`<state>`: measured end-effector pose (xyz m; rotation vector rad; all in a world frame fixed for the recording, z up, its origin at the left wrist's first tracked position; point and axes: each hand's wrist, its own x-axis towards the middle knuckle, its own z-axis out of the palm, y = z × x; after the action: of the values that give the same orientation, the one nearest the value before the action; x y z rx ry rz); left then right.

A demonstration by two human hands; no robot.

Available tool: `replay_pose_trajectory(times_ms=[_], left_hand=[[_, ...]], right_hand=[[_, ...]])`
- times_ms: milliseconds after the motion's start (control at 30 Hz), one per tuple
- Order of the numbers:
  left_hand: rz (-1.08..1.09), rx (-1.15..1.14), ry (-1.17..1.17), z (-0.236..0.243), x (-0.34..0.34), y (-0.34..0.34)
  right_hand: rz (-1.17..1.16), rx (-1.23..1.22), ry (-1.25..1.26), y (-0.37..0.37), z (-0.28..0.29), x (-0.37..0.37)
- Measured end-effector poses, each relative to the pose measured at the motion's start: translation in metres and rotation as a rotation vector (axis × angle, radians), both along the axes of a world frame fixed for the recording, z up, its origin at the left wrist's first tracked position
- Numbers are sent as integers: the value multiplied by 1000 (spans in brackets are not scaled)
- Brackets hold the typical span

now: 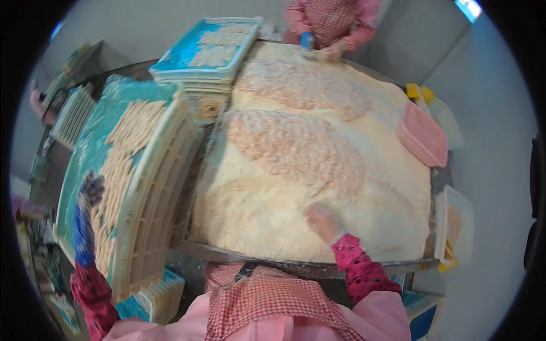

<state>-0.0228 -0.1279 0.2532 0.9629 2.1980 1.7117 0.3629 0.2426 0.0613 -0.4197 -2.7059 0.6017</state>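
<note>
Checked apron (273,304) nearest; pale powder (244,219) covers the table (307,268); grey walls (489,176) beyond.

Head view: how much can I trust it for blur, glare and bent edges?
Head view: right hand blurred, possibly by motion; head view: table's front edge bowed by the fisheye, black around the rim; head view: bright patch washed out at upper right, pale glints on the teal film.

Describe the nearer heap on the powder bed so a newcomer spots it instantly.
Find the wide pale powder bed, right of the near tray stack. In its middle, beyond the right hand, lies a lumpy pinkish heap. It sits closer to that hand than the similar far heap.
</note>
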Motion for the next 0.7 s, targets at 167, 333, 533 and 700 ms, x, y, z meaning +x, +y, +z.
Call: replay_pose_trajectory(times_ms=[167,333,533,700], left_hand=[[-590,-156,-49,-33,110,111],[-807,-568,382,-145,149,161],[-635,-505,266,-177,135,140],[-537,-360,218,-177,128,150]], right_hand=[[-715,-161,52,25,-28,29],[-680,166,-10,30,-50,-59],[-674,-847,643,72,-8,-25],[-268,-519,261,12,49,-49]])
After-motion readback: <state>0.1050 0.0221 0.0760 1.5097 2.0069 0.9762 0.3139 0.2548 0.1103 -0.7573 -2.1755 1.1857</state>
